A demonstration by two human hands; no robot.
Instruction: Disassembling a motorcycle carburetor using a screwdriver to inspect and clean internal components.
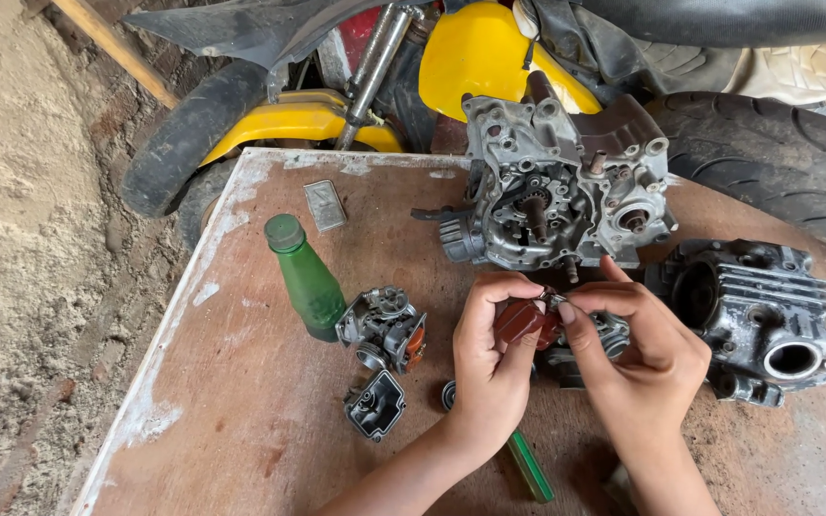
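My left hand grips a small reddish-brown plastic part above the wooden table. My right hand pinches a tiny metal piece at the top of that part, fingertips touching it. Under my hands lies a grey carburetor body, partly hidden. A green-handled tool sticks out below my left wrist.
A green plastic bottle stands at the left. Beside it lie a carburetor half and a float bowl. An engine crankcase sits at the back, a finned cylinder head at the right. A yellow motorcycle stands behind.
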